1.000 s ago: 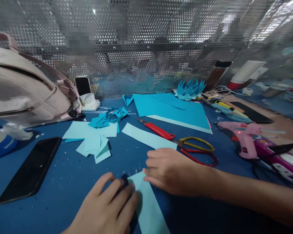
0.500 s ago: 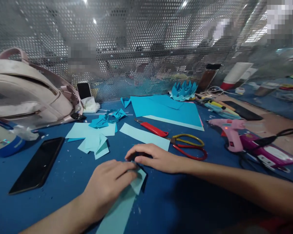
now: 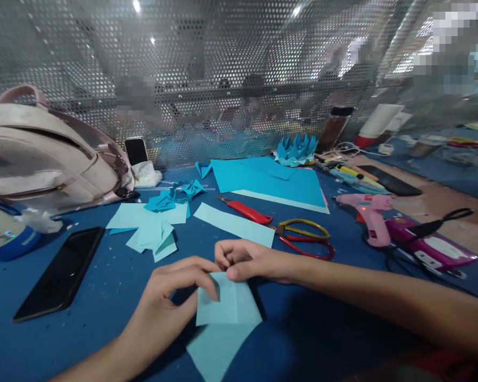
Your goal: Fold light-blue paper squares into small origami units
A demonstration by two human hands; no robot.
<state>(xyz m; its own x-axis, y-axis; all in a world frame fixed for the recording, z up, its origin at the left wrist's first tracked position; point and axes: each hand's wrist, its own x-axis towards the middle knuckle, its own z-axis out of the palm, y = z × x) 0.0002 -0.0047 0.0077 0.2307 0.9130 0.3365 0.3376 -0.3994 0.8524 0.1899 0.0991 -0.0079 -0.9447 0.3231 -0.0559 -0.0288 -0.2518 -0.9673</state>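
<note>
The folded pale-blue strip [image 3: 231,310] lies nearer the person than the scissors [image 3: 281,231] and to their left, a flap turned back over it and a crease running down the flap. The left hand [image 3: 163,292] bends its forefinger onto the flap, thumb by the edge; the right hand [image 3: 247,260] sets its thumb on the far edge, other fingers curled. Whether either pinches the paper I cannot tell; together they seem placed to stop the flap springing up. By count: one folded strip, one flat strip [image 3: 235,225] just left of the scissors, one red cutter [image 3: 249,211] just beyond and left of them, one spiky paper piece [image 3: 297,149] farther beyond, one pink glue gun [image 3: 376,212] to their right.
</note>
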